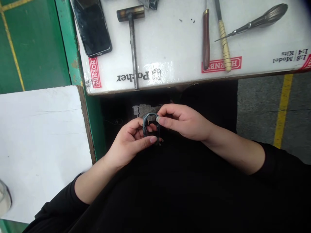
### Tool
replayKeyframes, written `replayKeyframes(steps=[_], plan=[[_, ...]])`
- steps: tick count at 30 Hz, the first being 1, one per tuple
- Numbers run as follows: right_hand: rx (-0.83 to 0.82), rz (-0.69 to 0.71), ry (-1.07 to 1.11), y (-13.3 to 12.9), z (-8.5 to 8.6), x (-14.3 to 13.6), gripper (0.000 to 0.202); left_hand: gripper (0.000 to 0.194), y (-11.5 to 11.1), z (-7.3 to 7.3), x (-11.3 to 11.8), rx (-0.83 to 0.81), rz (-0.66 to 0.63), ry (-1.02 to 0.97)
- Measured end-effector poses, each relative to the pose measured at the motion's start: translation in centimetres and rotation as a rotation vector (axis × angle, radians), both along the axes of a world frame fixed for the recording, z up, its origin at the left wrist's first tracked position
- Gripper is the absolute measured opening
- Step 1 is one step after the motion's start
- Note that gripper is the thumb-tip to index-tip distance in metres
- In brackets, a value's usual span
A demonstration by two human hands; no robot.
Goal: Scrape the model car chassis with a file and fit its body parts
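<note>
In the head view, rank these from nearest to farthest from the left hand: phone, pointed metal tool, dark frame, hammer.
1. Dark frame: held in the left hand.
2. Hammer: ahead, its handle end toward the hands.
3. Phone: ahead, to the left.
4. Pointed metal tool: ahead, far to the right.

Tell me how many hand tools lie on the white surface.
4: hammer, right of the phone; then, moving rightward, brown-handled tool, pale-handled tool and grey metal tool. A dark item cut off at the top edge might be another.
</note>
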State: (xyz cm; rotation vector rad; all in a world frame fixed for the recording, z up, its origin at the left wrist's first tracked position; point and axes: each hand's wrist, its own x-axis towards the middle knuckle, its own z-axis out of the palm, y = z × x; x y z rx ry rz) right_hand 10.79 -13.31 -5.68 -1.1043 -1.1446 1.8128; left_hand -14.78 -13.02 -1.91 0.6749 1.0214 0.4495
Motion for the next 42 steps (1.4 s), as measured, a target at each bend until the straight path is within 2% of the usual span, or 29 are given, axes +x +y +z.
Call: replayKeyframes(steps=[6, 14, 22, 28, 33, 38, 42], plan=[[0.02, -0.001, -0.047, 0.0, -0.1, 0.0, 0.044, 0.04, 0.1, -0.2, 0.0, -0.01, 0.008, -0.021], [-0.013, 0.052, 0.011, 0.2, 0.1, 0.0, 0.049, 0.037, 0.3, -0.1, 0.3, -0.04, 0.014, -0.056], [-0.063, 0.006, 0.096, 0.3, -0.2, 0.0, 0.052, 0.034, 1.0, 0.1, 0.5, -0.173, 0.066, -0.139], [-0.032, 0.022, -0.026, 0.1, -0.7, 0.0, 0.056, 0.033, 1.3, 0.3, 0.2, -0.245, 0.081, -0.23], [-0.042, 0.022, 0.09, 0.1, -0.6, -0.1, 0.055, 0.033, 1.2, 0.4, 0.2, -0.281, 0.067, -0.253], [-0.003, 0.038, -0.074, -0.1, -0.4, -0.2, 0.055, 0.028, 1.1, 0.2, 0.2, -0.29, 0.058, -0.287], [-0.02, 0.035, 0.052, -0.2, -0.5, -0.1, 0.05, 0.03, 1.1, 0.2, 0.1, -0.298, 0.055, -0.299]])
